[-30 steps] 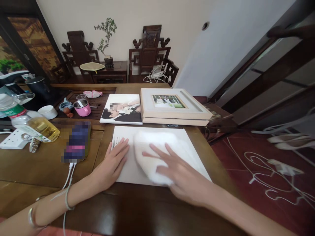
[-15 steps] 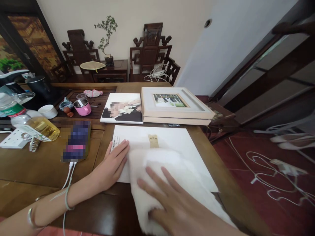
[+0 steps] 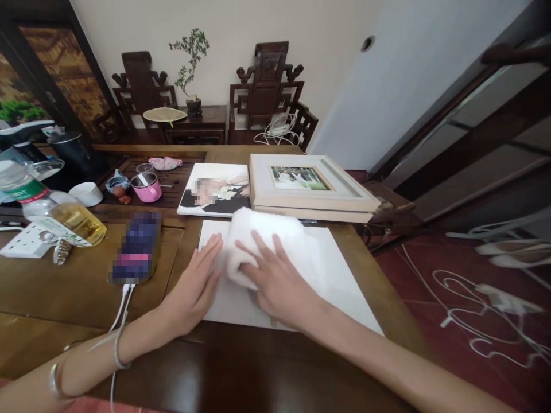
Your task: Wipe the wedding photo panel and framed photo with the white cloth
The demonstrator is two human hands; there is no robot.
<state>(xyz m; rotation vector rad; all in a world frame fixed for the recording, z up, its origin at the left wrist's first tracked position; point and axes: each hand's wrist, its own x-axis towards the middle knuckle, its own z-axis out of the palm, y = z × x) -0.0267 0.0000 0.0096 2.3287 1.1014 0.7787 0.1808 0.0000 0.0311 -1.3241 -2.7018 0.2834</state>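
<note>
A flat white panel [image 3: 344, 275] lies on the wooden table in front of me. My left hand [image 3: 202, 275] rests on its left edge, fingers stretched out and close together, holding it steady against the table. Under my right hand [image 3: 279, 281] is a folded, fluffy white towel [image 3: 275, 223], pressed onto the panel's upper part. The fingers are spread over the towel, and one digit is tucked into its fold, so the hand grips it. Towel and hand cover much of the panel's middle.
Beyond the panel lie a photo print [image 3: 215, 189] and stacked picture frames [image 3: 310, 201]. To the left are a phone [image 3: 136, 246] on charging cables, a pink cup [image 3: 146, 187], a bottle [image 3: 77, 221] and a power strip [image 3: 26, 241]. The table's right edge borders the red floor.
My right hand has slid the towel away from me, to the panel's far edge. The panel's tan cat-shaped mark is now covered. The left hand stays nearly in place.
</note>
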